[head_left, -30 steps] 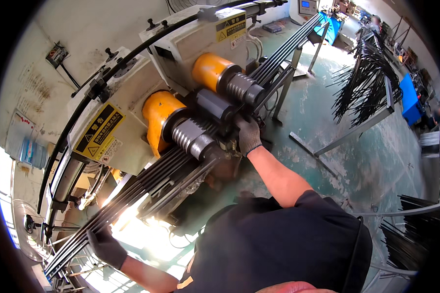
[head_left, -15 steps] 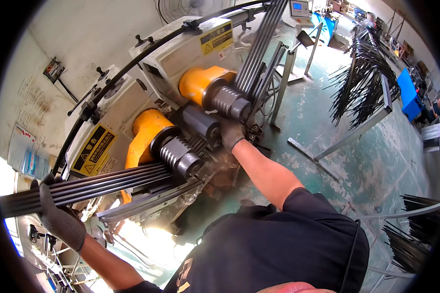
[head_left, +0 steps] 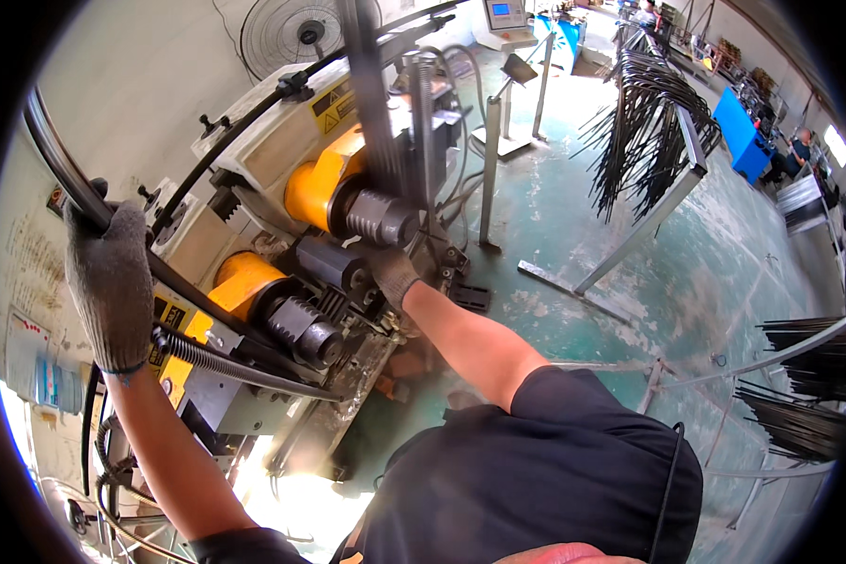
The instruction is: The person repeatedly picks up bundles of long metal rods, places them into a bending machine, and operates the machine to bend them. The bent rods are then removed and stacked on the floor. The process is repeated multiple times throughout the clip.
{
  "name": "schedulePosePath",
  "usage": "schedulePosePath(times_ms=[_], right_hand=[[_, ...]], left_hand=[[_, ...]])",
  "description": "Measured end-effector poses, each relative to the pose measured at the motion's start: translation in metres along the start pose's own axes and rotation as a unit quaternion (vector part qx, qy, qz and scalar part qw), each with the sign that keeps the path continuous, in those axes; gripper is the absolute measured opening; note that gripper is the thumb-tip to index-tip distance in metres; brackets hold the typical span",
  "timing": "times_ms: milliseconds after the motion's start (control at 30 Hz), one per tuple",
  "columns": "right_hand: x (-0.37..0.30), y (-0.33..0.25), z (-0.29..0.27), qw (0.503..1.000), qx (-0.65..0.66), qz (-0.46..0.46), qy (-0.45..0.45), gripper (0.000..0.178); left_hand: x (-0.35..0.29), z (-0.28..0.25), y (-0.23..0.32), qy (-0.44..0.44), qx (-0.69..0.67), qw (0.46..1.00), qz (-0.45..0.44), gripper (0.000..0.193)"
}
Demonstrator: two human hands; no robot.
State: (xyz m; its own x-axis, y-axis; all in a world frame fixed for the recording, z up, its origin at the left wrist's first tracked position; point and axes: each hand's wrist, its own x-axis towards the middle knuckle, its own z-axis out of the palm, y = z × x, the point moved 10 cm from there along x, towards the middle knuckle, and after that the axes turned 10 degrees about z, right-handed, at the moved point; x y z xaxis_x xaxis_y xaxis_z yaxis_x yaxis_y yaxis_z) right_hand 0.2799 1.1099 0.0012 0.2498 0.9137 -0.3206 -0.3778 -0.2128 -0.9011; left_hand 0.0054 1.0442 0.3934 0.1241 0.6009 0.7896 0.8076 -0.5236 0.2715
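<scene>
My left hand point(head_left: 113, 282), in a grey knit glove, is closed round a bundle of dark metal rods point(head_left: 58, 155) at the far left. The bundle slants up past my hand and down to a machine with two orange bending heads point(head_left: 312, 195) point(head_left: 242, 282). Each head carries a thick threaded dark bolt point(head_left: 383, 218) point(head_left: 305, 331). My gloved right hand point(head_left: 391, 274) is at a dark angular block point(head_left: 333, 263) between the heads; its fingers are mostly hidden. Another stretch of rods point(head_left: 371, 103), blurred, stands steeply by the far head.
A grey metal stand point(head_left: 647, 230) holds many bent dark rods point(head_left: 644, 117) at the right. More rods point(head_left: 799, 418) lie on a curved rack at the lower right. A control box point(head_left: 503, 23) and wall fan point(head_left: 296, 38) are behind. A person point(head_left: 799, 155) sits far right.
My left hand has gone up with the rods, which swung from a low slant to a steep one. The rods by the far head also stand steeper. My right hand stays at the block.
</scene>
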Motion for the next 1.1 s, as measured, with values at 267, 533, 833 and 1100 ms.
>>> schedulePosePath(times_ms=[267, 533, 833, 1100], right_hand=[[-0.008, -0.008, -0.004, 0.999, -0.02, -0.04, 0.001, 0.037], [0.013, 0.005, 0.0, 0.997, -0.032, -0.071, 0.019, 0.03], [0.042, 0.04, 0.022, 0.997, 0.042, -0.024, -0.055, 0.022], [0.036, 0.032, -0.001, 0.999, 0.007, 0.003, -0.033, 0.04]], left_hand=[[-0.006, 0.002, -0.02, 0.043, -0.112, 0.992, -0.026, 0.045], [-0.005, 0.002, -0.024, 0.013, -0.115, 0.992, -0.041, 0.044], [-0.018, -0.007, 0.024, -0.034, 0.333, 0.833, 0.44, 0.025], [0.007, 0.005, -0.024, -0.089, 0.105, 0.981, 0.136, 0.039]])
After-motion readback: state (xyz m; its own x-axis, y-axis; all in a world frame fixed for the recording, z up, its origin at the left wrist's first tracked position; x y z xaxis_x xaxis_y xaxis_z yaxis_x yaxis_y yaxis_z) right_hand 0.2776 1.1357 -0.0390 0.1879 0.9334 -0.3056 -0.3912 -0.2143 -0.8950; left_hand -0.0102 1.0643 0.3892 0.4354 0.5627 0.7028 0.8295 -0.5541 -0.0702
